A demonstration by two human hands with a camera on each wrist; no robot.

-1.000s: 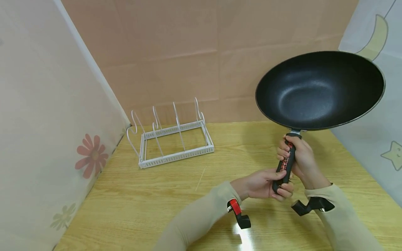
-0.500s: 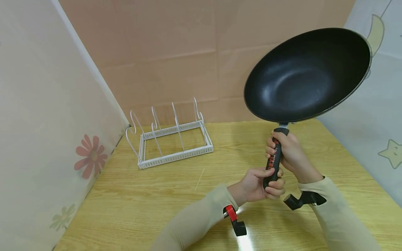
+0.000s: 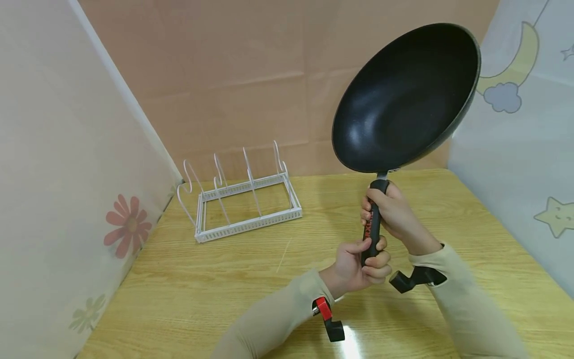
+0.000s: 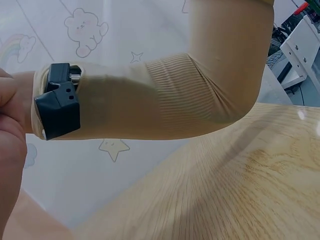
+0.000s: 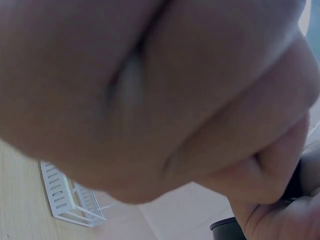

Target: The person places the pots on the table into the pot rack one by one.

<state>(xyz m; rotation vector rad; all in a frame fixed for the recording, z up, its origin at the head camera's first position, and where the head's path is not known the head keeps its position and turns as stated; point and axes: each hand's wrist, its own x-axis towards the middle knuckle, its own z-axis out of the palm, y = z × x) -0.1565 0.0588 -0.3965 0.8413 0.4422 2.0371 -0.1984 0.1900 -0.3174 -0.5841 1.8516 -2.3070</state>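
A black wok (image 3: 405,102) is held up above the right side of the table, its dark inside facing me and its bowl tilted up to the right. My right hand (image 3: 394,212) grips the upper part of its black handle (image 3: 371,229), close to the bowl. Lower down, my left hand (image 3: 358,264) holds the handle's end, thumb along the front and fingers curled around it. In the right wrist view, curled fingers (image 5: 200,125) fill most of the picture. The left wrist view shows mainly a sleeved forearm (image 4: 120,105) with a black wrist mount.
A white rack (image 3: 248,227) with several upright wire dividers stands on the wooden table (image 3: 215,294), left of the wok. Behind rises a pinkish-brown backdrop (image 3: 224,65). Patterned cloth walls stand at the left (image 3: 67,164) and right (image 3: 529,144).
Both hands have carried the wok leftward and raised it. Its bowl has tipped more upright, with the right side lifted. The grip on the handle looks the same, and the rack stays put.
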